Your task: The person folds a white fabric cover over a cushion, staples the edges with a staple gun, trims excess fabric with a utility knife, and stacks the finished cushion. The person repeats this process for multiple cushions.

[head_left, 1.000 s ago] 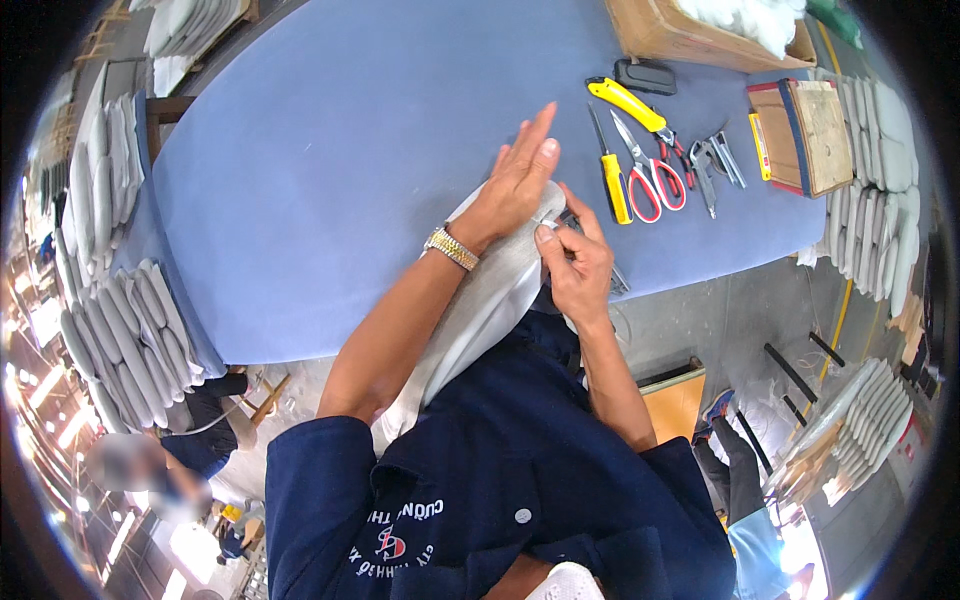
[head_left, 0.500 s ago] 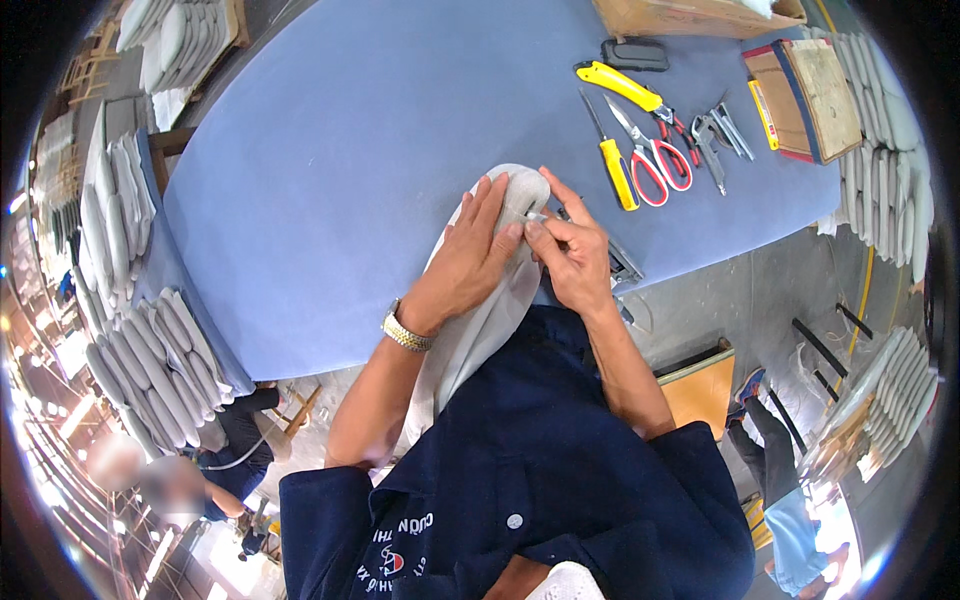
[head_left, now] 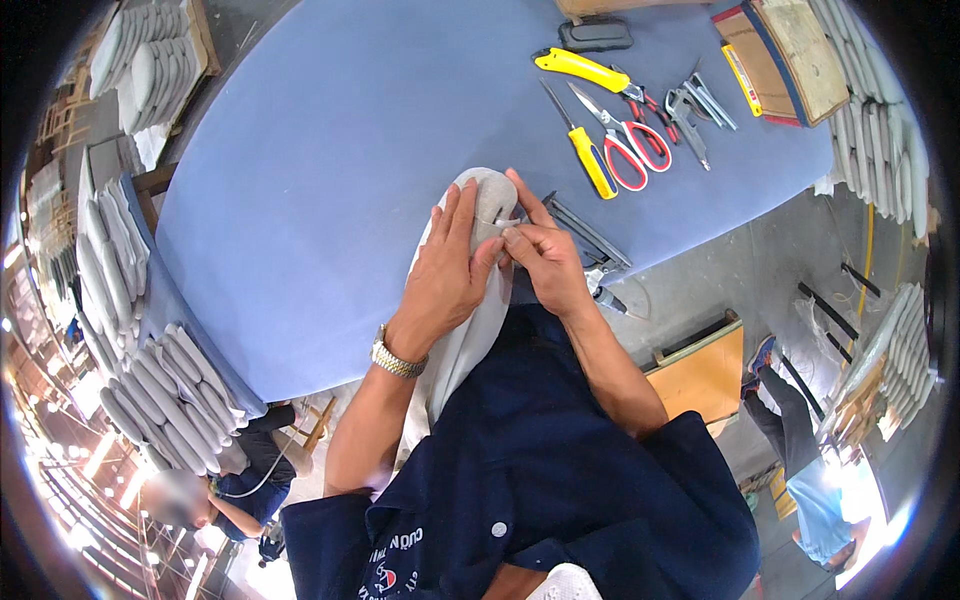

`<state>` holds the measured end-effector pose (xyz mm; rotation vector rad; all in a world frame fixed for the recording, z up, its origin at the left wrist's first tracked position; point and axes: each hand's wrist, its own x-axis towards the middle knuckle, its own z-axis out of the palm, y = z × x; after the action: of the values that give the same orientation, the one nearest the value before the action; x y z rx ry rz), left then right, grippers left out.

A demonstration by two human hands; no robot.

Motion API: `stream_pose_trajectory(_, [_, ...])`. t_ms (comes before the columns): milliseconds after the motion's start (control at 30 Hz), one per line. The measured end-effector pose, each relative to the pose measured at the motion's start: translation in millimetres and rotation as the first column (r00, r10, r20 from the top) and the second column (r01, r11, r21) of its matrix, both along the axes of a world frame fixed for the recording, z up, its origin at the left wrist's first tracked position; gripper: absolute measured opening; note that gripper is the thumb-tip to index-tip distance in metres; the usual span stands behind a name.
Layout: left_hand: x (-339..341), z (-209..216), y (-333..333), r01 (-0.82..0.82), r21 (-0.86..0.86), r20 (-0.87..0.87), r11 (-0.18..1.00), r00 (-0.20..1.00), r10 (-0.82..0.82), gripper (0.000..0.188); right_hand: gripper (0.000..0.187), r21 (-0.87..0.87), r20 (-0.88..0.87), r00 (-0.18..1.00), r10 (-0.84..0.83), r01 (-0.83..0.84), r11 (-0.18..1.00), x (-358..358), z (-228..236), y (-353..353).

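Cushion: long, rounded, light-grey fabric-covered piece [head_left: 480, 325]; upper end over the near edge of the table, lower end against the front of the navy shirt [head_left: 560, 440].
Opening: small dark slit [head_left: 498, 213] near the cushion's upper end; a small white strip [head_left: 508, 223] shows beside it.
Left hand [head_left: 445, 275]: laid on the cushion's upper face, fingers extended, slightly apart, not clamped; thumb points toward the slit.
Right hand [head_left: 550, 262]: at the cushion's right side; thumb and a bent finger pinched together on the white strip, another finger stretched along the cushion's edge.
Left wrist: metal-band watch [head_left: 398, 356].
Just right of hands: dark metal tool with a long rail [head_left: 590, 235], partly hidden behind the right hand.
Table: blue-covered top [head_left: 300, 220], curved by the lens.
Tools, upper right: yellow-handled screwdriver [head_left: 595, 163]; red-and-white-handled scissors [head_left: 627, 160], open; yellow-handled cutter [head_left: 585, 68]; red-handled pliers [head_left: 655, 118], partly covered.
Surroundings: stacked grey cushions [head_left: 165, 405] left of the table, more [head_left: 880, 150] at right.
Other people: one in dark clothing [head_left: 262, 465], lower left; one in light blue [head_left: 822, 515], lower right.
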<state>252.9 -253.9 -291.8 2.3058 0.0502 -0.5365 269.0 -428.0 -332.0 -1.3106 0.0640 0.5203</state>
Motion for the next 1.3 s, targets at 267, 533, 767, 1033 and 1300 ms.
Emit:
stream_pose_trajectory(267, [-1,12,-10,-0.019,0.147,0.078,0.989,0.997,0.007,0.071,0.015,-0.205,0.150,0.987,0.052,-0.021,0.979,3,-7,-23])
stream_pose_trajectory(533, [-8,5,-18,-0.024,0.226,0.117,0.974,0.993,-0.002,0.071,0.067,-0.805,0.291,0.886,0.362,0.022,0.593,-58,-56,-30])
stream_pose_trajectory(767, [-12,4,-20,-0.046,0.257,0.136,0.965,0.991,0.011,0.071,0.075,-0.900,0.313,0.780,0.542,0.062,0.431,-54,-67,-38])
stream_pose_trajectory(1033, [-18,2,-22,-0.058,0.315,0.186,0.947,0.983,-0.001,0.070,0.069,-0.745,0.245,0.912,0.330,-0.041,0.665,-15,-1,-74])
stream_pose_trajectory(1300, [-20,-1,-23,-0.068,0.303,0.193,0.950,0.981,0.008,0.070,0.062,-0.233,0.080,0.983,0.165,-0.142,0.962,-7,75,-86])
